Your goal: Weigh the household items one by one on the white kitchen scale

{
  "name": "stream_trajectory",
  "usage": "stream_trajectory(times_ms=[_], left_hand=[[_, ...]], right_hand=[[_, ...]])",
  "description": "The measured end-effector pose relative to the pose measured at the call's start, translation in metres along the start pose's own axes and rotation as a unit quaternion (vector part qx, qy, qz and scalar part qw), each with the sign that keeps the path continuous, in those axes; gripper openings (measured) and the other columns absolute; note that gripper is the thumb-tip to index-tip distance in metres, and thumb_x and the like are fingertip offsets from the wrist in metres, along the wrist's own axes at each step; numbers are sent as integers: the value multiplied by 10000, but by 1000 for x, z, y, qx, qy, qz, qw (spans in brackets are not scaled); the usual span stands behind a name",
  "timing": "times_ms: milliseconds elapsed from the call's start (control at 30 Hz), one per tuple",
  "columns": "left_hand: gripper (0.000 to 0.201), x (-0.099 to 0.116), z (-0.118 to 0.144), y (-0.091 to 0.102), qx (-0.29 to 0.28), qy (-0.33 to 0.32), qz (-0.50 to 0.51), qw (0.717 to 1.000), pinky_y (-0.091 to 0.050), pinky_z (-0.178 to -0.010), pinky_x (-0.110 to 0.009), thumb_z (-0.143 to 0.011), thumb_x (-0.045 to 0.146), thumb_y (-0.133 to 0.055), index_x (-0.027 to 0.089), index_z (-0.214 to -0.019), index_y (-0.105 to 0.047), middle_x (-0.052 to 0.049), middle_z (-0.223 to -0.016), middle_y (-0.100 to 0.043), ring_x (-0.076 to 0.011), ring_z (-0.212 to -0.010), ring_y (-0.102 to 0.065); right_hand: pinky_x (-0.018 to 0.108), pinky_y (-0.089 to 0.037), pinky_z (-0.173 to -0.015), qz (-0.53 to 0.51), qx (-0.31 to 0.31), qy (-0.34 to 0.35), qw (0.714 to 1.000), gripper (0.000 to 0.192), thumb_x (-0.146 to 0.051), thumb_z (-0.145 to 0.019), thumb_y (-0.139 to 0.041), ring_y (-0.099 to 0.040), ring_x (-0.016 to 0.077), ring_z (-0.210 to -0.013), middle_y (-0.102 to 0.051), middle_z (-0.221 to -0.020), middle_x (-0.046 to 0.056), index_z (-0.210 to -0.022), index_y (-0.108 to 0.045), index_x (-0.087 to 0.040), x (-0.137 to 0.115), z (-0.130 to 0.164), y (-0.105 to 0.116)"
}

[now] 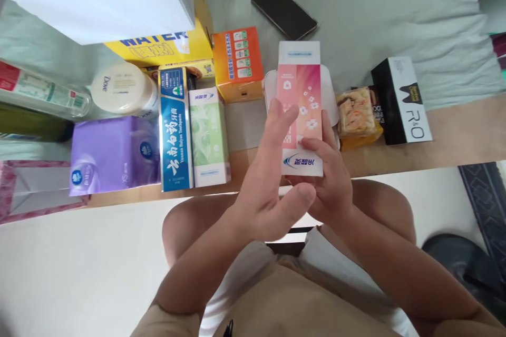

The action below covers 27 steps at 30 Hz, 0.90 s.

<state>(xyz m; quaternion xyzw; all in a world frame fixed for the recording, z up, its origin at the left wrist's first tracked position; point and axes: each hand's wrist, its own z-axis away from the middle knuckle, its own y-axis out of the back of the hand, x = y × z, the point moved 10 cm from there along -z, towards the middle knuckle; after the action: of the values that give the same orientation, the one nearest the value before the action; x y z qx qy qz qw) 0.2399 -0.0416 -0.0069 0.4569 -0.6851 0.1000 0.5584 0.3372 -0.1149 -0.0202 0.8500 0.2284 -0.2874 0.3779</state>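
Observation:
A pink and white toothpaste box (306, 89) is gripped near its lower end by my right hand (332, 184), with fingers along its right side and across its lower front. My left hand (264, 184) is open at the box's left edge, thumb spread away and fingertips overlapping the pink panel; whether it touches the box I cannot tell. Beneath the held box lies a white rounded case (271, 87), mostly covered. To the left stand a green and white toothpaste box (208, 137) and a blue Yunnan Baiyao toothpaste box (174, 131), side by side.
Left of these are a purple pack (105, 152), a Dove jar (122, 87) and bottles. An orange box (238, 63) and yellow carton (166, 52) stand behind. A phone (283, 10) lies farther back. On the right are a yellow snack package (358, 116) and black-and-white box (409, 102).

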Motion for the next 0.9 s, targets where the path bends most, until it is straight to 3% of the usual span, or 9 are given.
stream_trajectory(times_ms=[100,233,333,400,533,700,900], left_hand=[[760,-13,-8,-27,-44,-21,65,997,-318,-1358,-674,-1047,667,-374,332,-1698,-172,-84,-1799,-237,-371,-1699,-124],[730,-23,-15,-38,-53,-32,53,997,-340,-1339,-685,-1058,596,-419,282,-1686,-220,-139,-1810,-186,-390,-1693,-147],[705,-30,-16,-35,-39,-28,63,997,-341,-1361,-624,-1057,604,-417,290,-1669,-261,-120,-1803,-226,-348,-1694,-206],[662,-35,-14,-30,-22,-24,50,998,-353,-1365,-565,-1054,584,-442,295,-1635,-312,-110,-1759,-334,-327,-1678,-278],[582,-53,-7,-14,27,26,-93,995,-407,-1312,-524,-1036,509,-526,231,-1536,-424,-177,-1625,-455,-335,-1600,-402],[651,-74,-2,-14,-1,101,-178,979,-524,-1207,-466,-994,461,-613,157,-1534,-414,-223,-1595,-510,-324,-1497,-537],[581,-89,1,-10,-5,207,-168,964,-582,-1149,-510,-993,333,-586,138,-1524,-454,-180,-1524,-640,-335,-1395,-656]], right_hand=[[450,-700,-997,21,-9,-4,1000,545,-243,-949,-654,-555,303,-1512,-551,-1613,145,-1474,-512,-267,17,1,6],[421,-696,-1005,54,-4,-26,998,567,-201,-948,-633,-624,277,-1445,-557,-1613,130,-1500,-527,-273,33,1,15],[403,-688,-1019,81,-5,-49,996,521,-225,-962,-638,-651,259,-1417,-563,-1611,113,-1474,-566,-284,40,1,18],[400,-662,-1072,92,-7,-51,994,489,-246,-965,-653,-640,254,-1431,-578,-1599,104,-1449,-588,-277,41,-1,19],[437,-615,-1145,95,-18,-44,994,482,-248,-969,-635,-616,266,-1457,-566,-1606,104,-1447,-585,-281,40,-2,17],[486,-587,-1164,112,-24,-46,992,524,-290,-969,-626,-618,283,-1446,-566,-1589,141,-1486,-538,-268,42,1,13],[494,-574,-1164,131,-26,-47,990,567,-317,-943,-621,-592,285,-1461,-583,-1547,171,-1494,-517,-236,42,4,6]])
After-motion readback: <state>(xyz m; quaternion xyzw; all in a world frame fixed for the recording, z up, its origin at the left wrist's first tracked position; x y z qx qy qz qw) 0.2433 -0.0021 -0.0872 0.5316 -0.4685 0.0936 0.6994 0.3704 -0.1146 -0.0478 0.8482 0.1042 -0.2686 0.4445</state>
